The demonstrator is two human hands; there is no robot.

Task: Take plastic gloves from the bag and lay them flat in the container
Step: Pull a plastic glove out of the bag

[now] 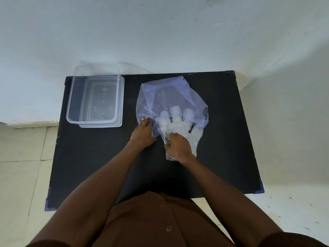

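Note:
A thin bluish plastic bag (165,93) lies on the black table (106,157), right of centre. A clear plastic glove (179,120) sticks halfway out of its near opening, fingers still inside the bag, cuff towards me. My left hand (143,132) presses down on the bag's near-left edge. My right hand (179,146) pinches the glove's cuff. A clear rectangular container (69,104) stands at the table's far-left corner with nothing inside.
A clear lid (121,97) lies under the container, jutting out to its right. A white wall runs behind the table. Tiled floor shows on the left and right. My brown shirt fills the bottom of the view.

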